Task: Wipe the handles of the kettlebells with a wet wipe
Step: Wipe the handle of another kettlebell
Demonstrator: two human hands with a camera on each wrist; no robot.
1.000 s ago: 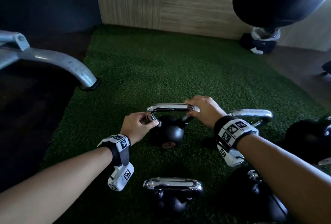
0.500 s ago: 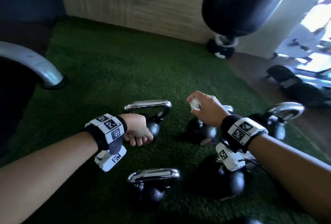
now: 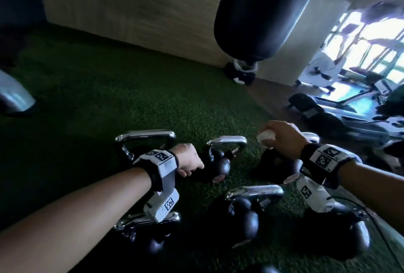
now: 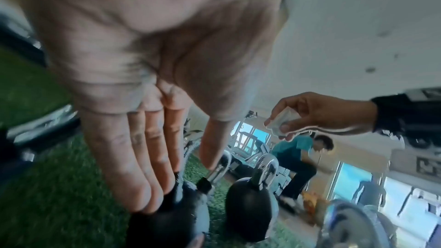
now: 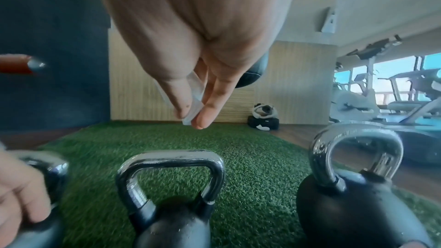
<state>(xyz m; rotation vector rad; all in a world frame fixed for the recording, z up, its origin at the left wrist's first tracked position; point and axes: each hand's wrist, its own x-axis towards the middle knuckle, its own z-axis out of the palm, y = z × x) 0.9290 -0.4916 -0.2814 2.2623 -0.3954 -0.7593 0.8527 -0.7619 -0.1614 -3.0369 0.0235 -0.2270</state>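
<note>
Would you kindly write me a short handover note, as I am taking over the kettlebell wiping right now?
Left hand: open, with straight fingers resting on the black body of one kettlebell.
Right hand: pinches the folded wet wipe, held in the air above the kettlebells and touching no handle.
Things: several kettlebells with chrome handles stand close together on the green turf.
Done: the pictures do not show which handles are wiped.
Left: bring the wipe down on a handle, probably one near the right hand, then work through the rest.
</note>
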